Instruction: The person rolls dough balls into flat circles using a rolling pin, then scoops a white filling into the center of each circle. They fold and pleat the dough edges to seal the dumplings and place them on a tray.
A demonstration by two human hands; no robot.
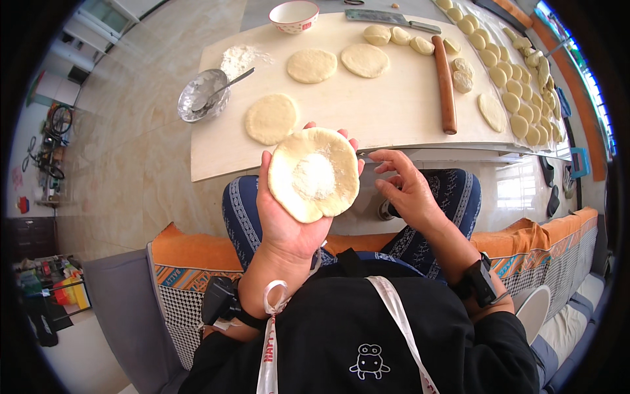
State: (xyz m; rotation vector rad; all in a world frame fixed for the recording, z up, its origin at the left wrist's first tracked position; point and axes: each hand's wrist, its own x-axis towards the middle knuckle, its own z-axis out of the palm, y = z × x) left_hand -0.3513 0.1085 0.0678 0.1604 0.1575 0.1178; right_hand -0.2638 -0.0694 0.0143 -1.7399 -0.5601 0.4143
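On the upturned palm of my left hand (294, 236) rests a round of flattened dough (280, 167), its edge held by my fingers and thumb. A heap of white powder (315, 177) lies at the middle of the round. My right hand (406, 189) hovers apart to the right of it, fingers slightly curled and nothing in them. Beyond my left hand, another dough round (271, 119) lies on the pale board (339, 111). Two more flattened rounds, a near one (312, 66) and its neighbour (365, 61), lie farther back.
A metal bowl (189, 96) with a spoon (234, 81) sits at the board's left edge beside loose flour (241, 58). A wooden rolling pin (445, 88), a cleaver (376, 16) and a patterned bowl (294, 17) are on the board. Several dough pieces (512, 88) cover the right side.
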